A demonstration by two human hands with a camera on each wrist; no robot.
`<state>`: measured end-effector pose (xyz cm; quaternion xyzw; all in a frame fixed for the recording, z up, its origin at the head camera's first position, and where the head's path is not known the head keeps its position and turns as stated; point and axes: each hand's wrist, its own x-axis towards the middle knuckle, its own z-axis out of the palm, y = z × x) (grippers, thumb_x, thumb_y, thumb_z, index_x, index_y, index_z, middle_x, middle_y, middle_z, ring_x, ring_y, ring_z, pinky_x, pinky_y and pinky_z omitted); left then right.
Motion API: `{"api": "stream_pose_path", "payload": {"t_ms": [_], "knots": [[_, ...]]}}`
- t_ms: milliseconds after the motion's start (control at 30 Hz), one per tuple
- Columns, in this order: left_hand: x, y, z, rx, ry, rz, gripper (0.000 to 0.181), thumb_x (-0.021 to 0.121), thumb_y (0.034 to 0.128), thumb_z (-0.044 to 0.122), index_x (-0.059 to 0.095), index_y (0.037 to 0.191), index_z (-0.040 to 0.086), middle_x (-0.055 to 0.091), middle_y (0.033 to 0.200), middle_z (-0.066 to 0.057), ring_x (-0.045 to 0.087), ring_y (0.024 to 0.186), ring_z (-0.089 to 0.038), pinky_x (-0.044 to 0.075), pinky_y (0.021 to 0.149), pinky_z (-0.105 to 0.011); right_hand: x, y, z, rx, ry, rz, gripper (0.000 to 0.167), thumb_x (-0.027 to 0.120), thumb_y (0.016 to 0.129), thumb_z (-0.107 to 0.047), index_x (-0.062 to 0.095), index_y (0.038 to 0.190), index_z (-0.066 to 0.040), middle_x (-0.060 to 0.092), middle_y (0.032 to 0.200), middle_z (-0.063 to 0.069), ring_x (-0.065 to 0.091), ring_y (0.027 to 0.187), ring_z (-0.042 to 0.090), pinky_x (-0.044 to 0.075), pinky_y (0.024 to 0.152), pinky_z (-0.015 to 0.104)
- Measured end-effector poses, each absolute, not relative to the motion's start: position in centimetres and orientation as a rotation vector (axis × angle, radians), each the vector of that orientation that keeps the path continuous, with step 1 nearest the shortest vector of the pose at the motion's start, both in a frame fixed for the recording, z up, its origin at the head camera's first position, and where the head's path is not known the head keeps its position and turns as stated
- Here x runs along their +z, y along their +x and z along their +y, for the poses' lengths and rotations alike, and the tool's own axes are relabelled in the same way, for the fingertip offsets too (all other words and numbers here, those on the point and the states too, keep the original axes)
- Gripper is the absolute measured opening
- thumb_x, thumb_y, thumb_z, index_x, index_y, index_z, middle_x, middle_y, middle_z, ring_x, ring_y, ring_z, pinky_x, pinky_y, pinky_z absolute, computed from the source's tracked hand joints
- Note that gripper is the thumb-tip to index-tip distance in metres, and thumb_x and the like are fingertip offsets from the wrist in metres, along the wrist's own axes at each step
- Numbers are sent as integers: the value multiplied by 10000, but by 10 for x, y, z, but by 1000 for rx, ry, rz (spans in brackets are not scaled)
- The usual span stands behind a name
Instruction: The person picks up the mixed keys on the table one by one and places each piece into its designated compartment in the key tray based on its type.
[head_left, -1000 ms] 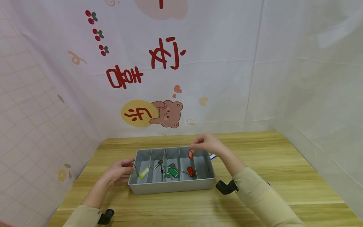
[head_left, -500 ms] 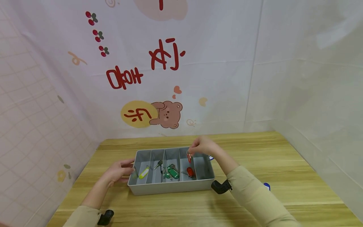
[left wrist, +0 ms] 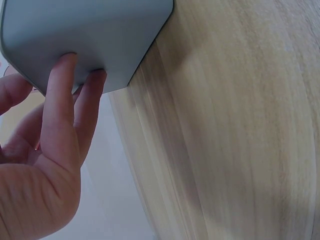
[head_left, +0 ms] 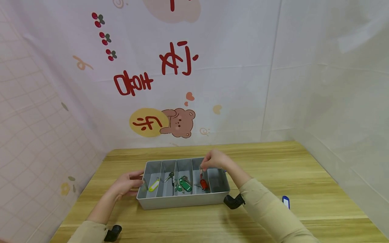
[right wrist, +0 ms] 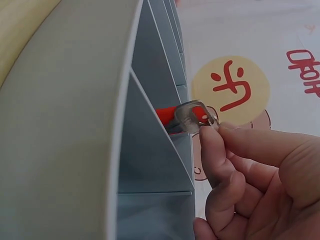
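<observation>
My right hand [head_left: 217, 159] pinches the ring of a key with a red tag [right wrist: 187, 117] between thumb and index finger. The red tag hangs low over the fourth compartment from the left in a grey divided tray [head_left: 185, 201]. Below it in that compartment lies another red key tag [head_left: 204, 184]; whether the two touch, I cannot tell. At the tray's left end rests my left hand [head_left: 126, 184], its fairly straight fingers [left wrist: 61, 100] touching the outer wall.
A yellow key tag [head_left: 154, 185] lies in the leftmost compartment, a key [head_left: 170, 175] in the second, green key tags [head_left: 185, 185] with keys in the third. On the wooden table [head_left: 304, 175], a blue tag [head_left: 285, 201] lies right of the tray; another blue one is mostly hidden behind the right wrist.
My right hand has moved down and slightly left, lowering the red-tagged key into the fourth compartment. The blue tag on the right has come into view from behind the sleeve. My left hand stays put.
</observation>
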<state>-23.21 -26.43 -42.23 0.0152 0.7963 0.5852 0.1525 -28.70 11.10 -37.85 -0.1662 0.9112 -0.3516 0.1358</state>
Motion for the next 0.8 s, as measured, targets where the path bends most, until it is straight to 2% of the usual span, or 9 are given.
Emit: {"api": "stream_pose_path", "payload": {"t_ms": [233, 633, 800], "knots": [[-423, -231, -264, 1673, 45, 2292, 649, 604, 935, 26, 304, 1501, -79, 448, 1378, -373, 664, 996, -319, 589, 758, -453, -381, -283, 111, -1015, -535, 2632, 172, 719, 910, -178, 780, 871, -22, 689, 729, -4, 509, 654, 137, 417, 577, 257], [-425, -231, -263, 1735, 25, 2217, 653, 577, 935, -9, 278, 1510, -80, 443, 1364, -375, 651, 1007, -318, 573, 803, -487, -383, -278, 118, -1091, -496, 2632, 200, 702, 928, -277, 747, 1004, -98, 676, 901, -19, 594, 829, 156, 509, 718, 349], [-425, -233, -264, 1722, 33, 2225, 654, 579, 945, -1, 269, 1517, -70, 445, 1375, -368, 654, 1006, -312, 575, 795, -485, -381, -274, 125, -1113, -528, 2649, 252, 697, 929, -285, 731, 1069, -78, 677, 1008, 16, 615, 914, 188, 527, 778, 392]]}}
